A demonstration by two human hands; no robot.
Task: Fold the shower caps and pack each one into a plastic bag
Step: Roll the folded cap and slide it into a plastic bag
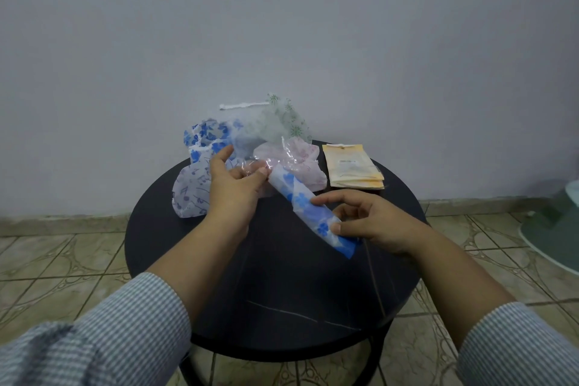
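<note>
I read this as the packing step: my right hand [372,226] pinches the rolled blue-flowered cap [308,211] over the round table [282,291], while my left hand [233,188] pinches a clear plastic bag [250,170] at the roll's far end. Next, I judge, the bag's mouth needs spreading so the roll slides in.

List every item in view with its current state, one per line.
rolled blue-flower cap: folded into a roll, held at both ends
left hand: pinching the roll's far end
right hand: gripping the near end
loose caps: unfolded, heaped
yellow packets: stacked flat
round table: upright
</note>
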